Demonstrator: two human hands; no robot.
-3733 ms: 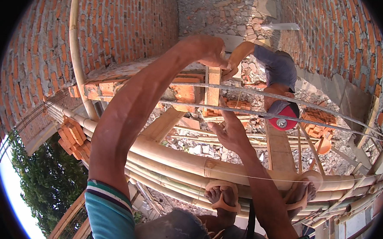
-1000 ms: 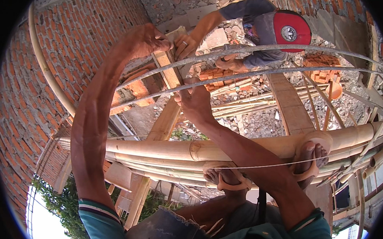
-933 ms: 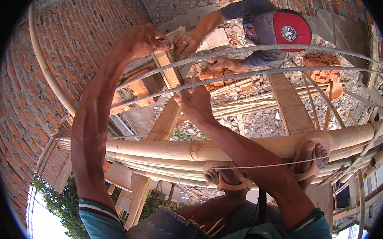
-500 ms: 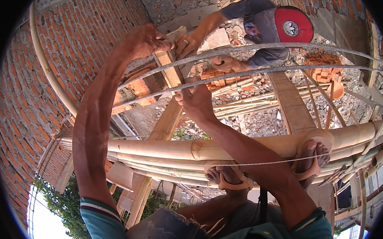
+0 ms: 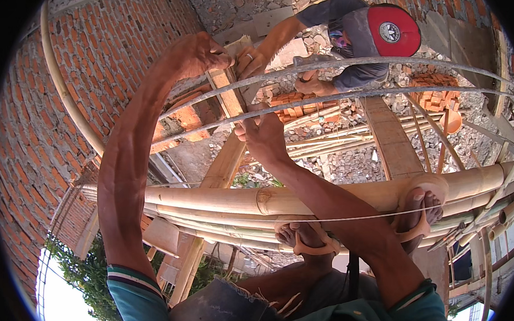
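Note:
A short wooden board point(image 5: 227, 95) stands beyond two steel bars, by the brick wall. My left hand point(image 5: 200, 54) is closed at its upper left edge, fingers curled against the wood. Lower down, my right hand point(image 5: 264, 136) is closed round the board's bottom end, just under the nearer steel bar point(image 5: 323, 100). The farther steel bar point(image 5: 345, 63) crosses in front of the board. Opposite me, a co-worker in a red and grey cap point(image 5: 394, 30) steadies the board's top with one hand point(image 5: 250, 62) and grips a hammer point(image 5: 314, 59) in the other hand point(image 5: 316, 85).
My sandalled feet point(image 5: 307, 239) stand on a bundle of bamboo poles point(image 5: 224, 200). A thin string point(image 5: 353, 218) runs across above them. A brick wall point(image 5: 50, 101) rises at left. Below lie brick stacks point(image 5: 436, 93), rubble and a plank point(image 5: 390, 136).
The co-worker's hammer has swung up, so its head now shows above the fist. The cap has shifted slightly. My two hands stay in place on the board.

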